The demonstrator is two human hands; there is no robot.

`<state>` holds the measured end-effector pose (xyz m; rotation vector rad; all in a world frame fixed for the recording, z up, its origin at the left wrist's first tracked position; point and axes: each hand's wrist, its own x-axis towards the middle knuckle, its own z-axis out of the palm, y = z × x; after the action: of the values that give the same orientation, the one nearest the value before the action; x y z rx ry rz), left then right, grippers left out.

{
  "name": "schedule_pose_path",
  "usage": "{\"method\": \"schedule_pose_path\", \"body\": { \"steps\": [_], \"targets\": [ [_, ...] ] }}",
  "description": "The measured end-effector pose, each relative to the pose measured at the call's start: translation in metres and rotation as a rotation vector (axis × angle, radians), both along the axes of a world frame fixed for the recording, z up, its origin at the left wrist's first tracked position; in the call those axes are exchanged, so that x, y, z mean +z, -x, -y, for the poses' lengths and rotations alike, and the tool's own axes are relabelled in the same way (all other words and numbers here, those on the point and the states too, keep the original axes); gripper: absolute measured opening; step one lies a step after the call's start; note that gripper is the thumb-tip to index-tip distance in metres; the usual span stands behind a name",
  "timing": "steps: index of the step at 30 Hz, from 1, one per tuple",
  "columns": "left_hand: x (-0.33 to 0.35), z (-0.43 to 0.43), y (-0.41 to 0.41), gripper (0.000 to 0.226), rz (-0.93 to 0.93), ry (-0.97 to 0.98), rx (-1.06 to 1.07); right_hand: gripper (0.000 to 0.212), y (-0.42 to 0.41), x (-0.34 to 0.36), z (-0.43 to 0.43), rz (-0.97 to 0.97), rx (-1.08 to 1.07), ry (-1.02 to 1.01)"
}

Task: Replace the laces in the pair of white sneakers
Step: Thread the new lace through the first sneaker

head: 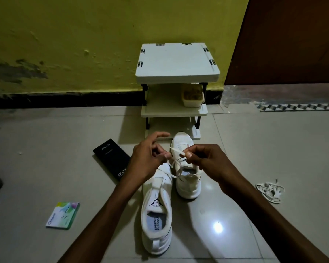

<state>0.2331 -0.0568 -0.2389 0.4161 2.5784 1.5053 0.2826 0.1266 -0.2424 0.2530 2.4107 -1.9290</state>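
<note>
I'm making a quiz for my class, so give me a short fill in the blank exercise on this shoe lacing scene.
1. Both hands pinch a ____ above the far sneaker.
2. The loose pile of laces lies on the ____.
3. The black box lies to the ____ of the sneakers.
4. The near sneaker has no ____.

Missing words: lace; floor; left; lace

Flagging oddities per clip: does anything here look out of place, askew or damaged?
A tangled heap of white laces lies loose on the floor tiles, right of the sneakers. The near sneaker shows no lacing and sits angled against the far sneaker. The yellow wall has peeling, stained patches low on the left.
</note>
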Motion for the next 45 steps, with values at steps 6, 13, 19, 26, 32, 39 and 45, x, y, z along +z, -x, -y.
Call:
{"method": "schedule_pose_path", "body": {
  "steps": [6,13,19,26,32,39,45],
  "targets": [
    [-0.001,0.0,0.002,0.023,0.047,-0.074,-0.041,0.01,0.002,-0.005,0.0,-0.014,0.05,-0.222],
    [-0.002,0.0,0.002,0.015,0.047,-0.149,-0.026,0.016,0.001,-0.006,-0.002,-0.009,0.014,-0.224],
    [-0.004,0.0,0.002,0.014,0.039,-0.148,-0.036,0.017,0.002,-0.005,-0.004,0.022,0.02,-0.216],
    [-0.007,0.0,0.002,0.016,0.049,-0.181,-0.029,0.016,0.001,-0.006,-0.008,0.034,0.042,-0.256],
    [-0.003,-0.002,-0.003,0.013,0.072,-0.218,-0.038,0.017,0.003,-0.003,-0.003,-0.063,0.162,-0.425],
    [0.001,-0.011,-0.005,0.011,0.058,-0.178,-0.022,0.027,0.011,-0.004,0.011,-0.089,0.235,-0.533],
    [0.007,-0.014,-0.011,0.013,-0.059,-0.073,-0.05,0.026,0.008,-0.008,0.016,-0.078,0.204,-0.62]
  ]
}}
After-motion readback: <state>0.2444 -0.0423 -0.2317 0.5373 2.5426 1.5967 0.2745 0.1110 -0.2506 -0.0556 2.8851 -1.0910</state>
